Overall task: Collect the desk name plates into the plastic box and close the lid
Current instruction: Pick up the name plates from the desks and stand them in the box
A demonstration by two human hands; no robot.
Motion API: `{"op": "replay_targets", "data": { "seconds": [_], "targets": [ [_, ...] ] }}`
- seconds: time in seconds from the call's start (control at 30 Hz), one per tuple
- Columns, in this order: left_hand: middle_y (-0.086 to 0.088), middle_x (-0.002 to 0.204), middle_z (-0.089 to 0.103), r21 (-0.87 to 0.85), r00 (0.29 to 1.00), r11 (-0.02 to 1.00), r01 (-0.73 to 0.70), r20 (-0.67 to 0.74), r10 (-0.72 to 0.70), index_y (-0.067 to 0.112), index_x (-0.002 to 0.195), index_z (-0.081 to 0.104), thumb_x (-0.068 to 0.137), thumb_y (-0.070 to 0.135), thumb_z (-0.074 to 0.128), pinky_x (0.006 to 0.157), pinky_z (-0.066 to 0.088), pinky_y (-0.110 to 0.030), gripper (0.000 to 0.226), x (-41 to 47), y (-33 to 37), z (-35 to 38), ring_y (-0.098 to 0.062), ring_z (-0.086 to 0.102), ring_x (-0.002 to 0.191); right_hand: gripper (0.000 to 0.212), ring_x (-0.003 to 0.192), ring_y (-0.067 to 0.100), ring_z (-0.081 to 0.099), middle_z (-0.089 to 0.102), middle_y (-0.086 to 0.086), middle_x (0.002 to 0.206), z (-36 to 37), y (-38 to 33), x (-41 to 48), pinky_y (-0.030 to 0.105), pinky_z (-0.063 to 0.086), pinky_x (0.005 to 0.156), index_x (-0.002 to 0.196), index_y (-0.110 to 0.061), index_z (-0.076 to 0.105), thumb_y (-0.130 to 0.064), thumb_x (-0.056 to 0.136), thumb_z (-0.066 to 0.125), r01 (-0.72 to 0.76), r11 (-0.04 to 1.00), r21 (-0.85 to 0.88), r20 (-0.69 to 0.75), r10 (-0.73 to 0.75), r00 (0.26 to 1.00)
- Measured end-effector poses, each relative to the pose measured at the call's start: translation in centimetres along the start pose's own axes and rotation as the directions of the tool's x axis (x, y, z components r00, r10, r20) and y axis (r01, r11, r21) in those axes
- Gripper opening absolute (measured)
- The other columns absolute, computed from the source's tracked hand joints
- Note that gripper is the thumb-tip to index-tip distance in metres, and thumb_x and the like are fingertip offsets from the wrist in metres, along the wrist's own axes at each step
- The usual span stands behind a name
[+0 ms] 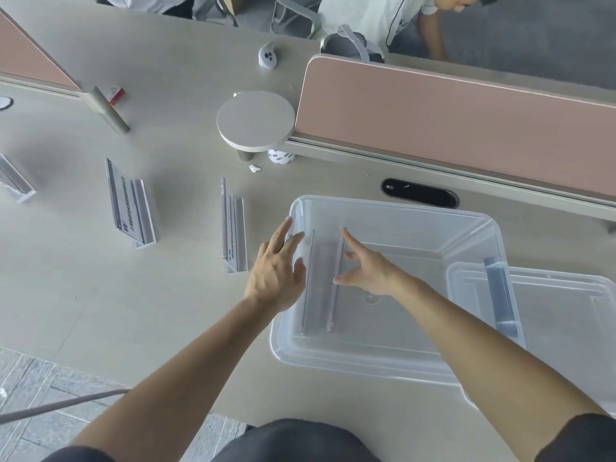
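A clear plastic box [466, 235] stands open on the desk. One clear name plate [320, 281] lies inside it along the left wall. My left hand [276, 275] hovers over the box's left rim with fingers spread, holding nothing. My right hand [366, 268] is inside the box just right of that plate, fingers apart and empty. Two more name plates [130, 208] [233, 225] stand on the desk to the left, and a third [15, 180] is cut off at the left edge. The clear lid [563, 321] leans at the box's right side with another plate [501, 295] by it.
A pink desk divider [466, 118] runs behind the box, with a cable port [419, 192] in front of it. A round white stand [255, 121], a paper cup [280, 156], a white controller [267, 55] and a seated person [383, 18] are farther back.
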State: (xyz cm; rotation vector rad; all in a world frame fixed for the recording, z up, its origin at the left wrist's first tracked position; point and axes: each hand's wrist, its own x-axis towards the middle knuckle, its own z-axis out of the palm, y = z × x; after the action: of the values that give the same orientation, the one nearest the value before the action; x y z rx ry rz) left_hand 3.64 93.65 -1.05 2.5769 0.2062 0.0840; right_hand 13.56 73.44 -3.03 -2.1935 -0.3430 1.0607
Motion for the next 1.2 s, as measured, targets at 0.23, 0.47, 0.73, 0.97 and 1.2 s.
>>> {"op": "replay_targets", "data": {
  "seconds": [0.23, 0.47, 0.73, 0.97, 1.2],
  "targets": [
    [0.003, 0.159, 0.022, -0.022, 1.000, 0.999, 0.025, 0.010, -0.024, 0.019, 0.138, 0.046, 0.083, 0.012, 0.048, 0.108, 0.035, -0.041, 0.055, 0.0, 0.6, -0.9, -0.018, 0.041, 0.134, 0.114, 0.088, 0.002, 0.072, 0.038, -0.001, 0.157, 0.9, -0.7, 0.3, 0.035, 0.046, 0.105, 0.150, -0.055, -0.007, -0.032, 0.081, 0.080, 0.037, 0.998, -0.041, 0.083, -0.034, 0.996],
    [0.014, 0.158, 0.021, -0.006, 0.996, 0.996, 0.092, 0.005, -0.092, 0.028, 0.136, 0.047, 0.081, 0.013, 0.049, 0.089, 0.050, -0.040, 0.057, -0.1, 1.1, -1.1, -0.025, 0.047, 0.124, 0.110, 0.091, 0.001, 0.071, 0.034, -0.006, 0.158, 1.1, -0.4, 0.1, 0.016, 0.044, 0.059, 0.145, -0.060, -0.014, -0.038, 0.084, 0.075, 0.039, 0.998, -0.048, 0.079, -0.035, 0.996],
    [0.015, 0.158, 0.020, 0.006, 0.994, 0.995, 0.104, 0.018, -0.104, 0.029, 0.135, 0.047, 0.081, 0.014, 0.049, 0.087, 0.052, -0.041, 0.057, 0.0, 1.1, -1.0, -0.025, 0.048, 0.124, 0.105, 0.128, 0.014, 0.056, 0.029, 0.006, 0.160, 2.6, -0.9, 0.1, 0.040, 0.040, 0.112, 0.147, -0.057, -0.012, -0.032, 0.089, 0.072, 0.026, 0.998, 0.060, 0.041, -0.028, 0.999],
    [0.013, 0.159, 0.018, 0.047, 0.995, 0.995, 0.091, 0.032, -0.093, 0.027, 0.136, 0.045, 0.082, 0.016, 0.049, 0.088, 0.051, -0.043, 0.056, -0.1, 1.1, -1.1, -0.027, 0.047, 0.126, 0.102, 0.133, 0.015, 0.052, 0.030, 0.003, 0.160, 3.0, -0.7, -0.1, 0.041, 0.041, 0.111, 0.148, -0.056, -0.009, -0.035, 0.089, 0.071, 0.013, 0.997, 0.080, 0.015, -0.014, 1.000],
    [-0.008, 0.157, 0.019, 0.273, 0.996, 0.962, -0.022, 0.084, -0.002, 0.020, 0.134, 0.046, 0.085, 0.026, 0.053, 0.108, 0.031, -0.042, 0.050, 0.0, 1.9, -1.6, -0.033, 0.028, 0.135, 0.084, 0.130, 0.017, 0.054, 0.044, -0.003, 0.152, 2.4, -1.5, -1.6, 0.039, 0.041, 0.110, 0.148, -0.061, 0.011, -0.041, 0.088, 0.067, -0.016, 0.998, -0.058, -0.032, 0.014, 0.999]
  ]
}}
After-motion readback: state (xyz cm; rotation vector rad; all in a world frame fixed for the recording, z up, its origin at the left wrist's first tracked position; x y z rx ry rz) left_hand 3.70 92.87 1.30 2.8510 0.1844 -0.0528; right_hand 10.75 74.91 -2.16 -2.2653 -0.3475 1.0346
